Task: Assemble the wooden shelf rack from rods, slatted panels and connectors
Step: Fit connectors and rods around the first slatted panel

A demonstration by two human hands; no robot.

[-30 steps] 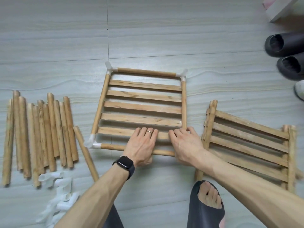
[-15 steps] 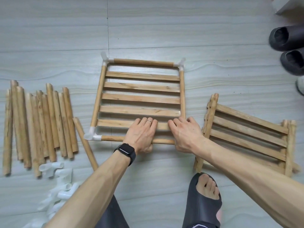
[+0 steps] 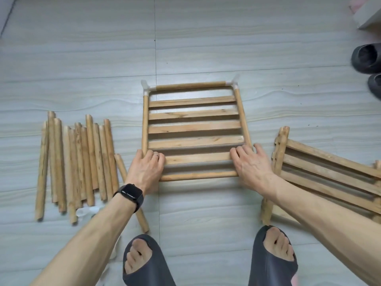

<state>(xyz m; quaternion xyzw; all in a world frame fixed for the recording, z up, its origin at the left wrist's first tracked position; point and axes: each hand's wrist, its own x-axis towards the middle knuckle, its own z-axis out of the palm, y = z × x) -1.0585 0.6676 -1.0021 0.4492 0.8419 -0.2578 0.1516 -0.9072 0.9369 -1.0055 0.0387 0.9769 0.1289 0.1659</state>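
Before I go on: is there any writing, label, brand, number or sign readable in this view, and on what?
None can be read.
The watch face is dark and shows nothing.
The loose rods, the slatted panel, the white connectors and the slippers carry no visible print, stamp or sticker.

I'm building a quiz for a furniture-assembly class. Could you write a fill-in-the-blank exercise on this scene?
1. The loose rods lie to the ____ of the framed panel.
2. The framed panel has ____ slats.
3. White connectors show at its two ____ corners.
4. The watch is on the ____ wrist.

Missing words: left; five; far; left.
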